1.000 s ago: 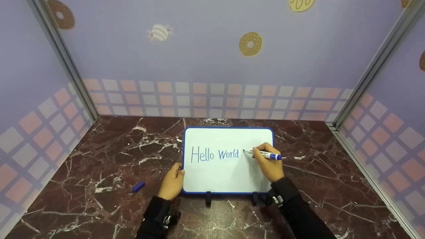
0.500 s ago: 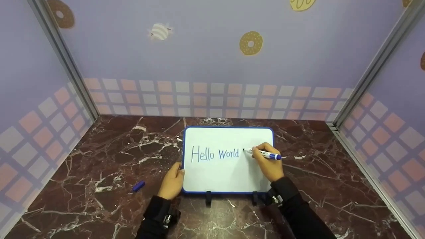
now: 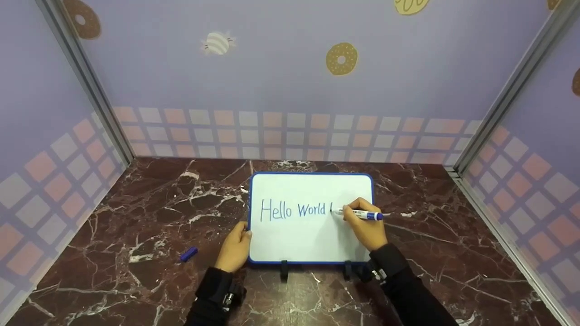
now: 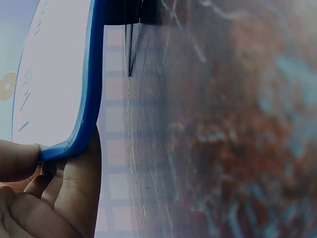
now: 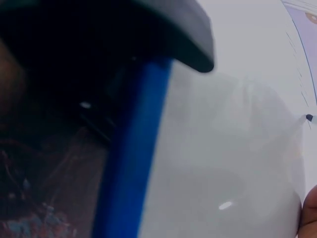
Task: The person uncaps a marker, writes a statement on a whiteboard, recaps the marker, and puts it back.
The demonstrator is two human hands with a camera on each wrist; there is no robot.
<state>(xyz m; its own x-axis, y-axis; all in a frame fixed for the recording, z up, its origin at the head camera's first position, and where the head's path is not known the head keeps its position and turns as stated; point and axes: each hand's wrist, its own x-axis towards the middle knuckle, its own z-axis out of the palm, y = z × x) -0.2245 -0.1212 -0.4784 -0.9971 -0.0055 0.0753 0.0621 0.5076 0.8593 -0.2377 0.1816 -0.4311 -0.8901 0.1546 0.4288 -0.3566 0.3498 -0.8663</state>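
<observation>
Head view. The counter [image 3: 136,217], dark red marble with white veins, carries a whiteboard [image 3: 311,235] with rounded corners and a blue rim, standing on two small black feet at its near edge. Blue handwriting on its white face reads "Hello World", followed by a short upright stroke just left of the right hand's grip.

The left hand [image 3: 234,249] grasps the board's left rim near the lower corner; the left wrist view shows the thumb on the white face and the fingers [image 4: 64,198] curled behind the blue edge.

The right hand [image 3: 368,226] rests on the board's right part and pinches a marker [image 3: 362,214], white-barrelled with a blue rear end. The marker lies nearly level, its rear pointing right of the grip and its dark tip [image 5: 309,118] meeting the board just left of the fingers, at the foot of the fresh stroke.

A blue marker cap [image 3: 189,254] lies on the counter, left of the left hand and apart from it.
</observation>
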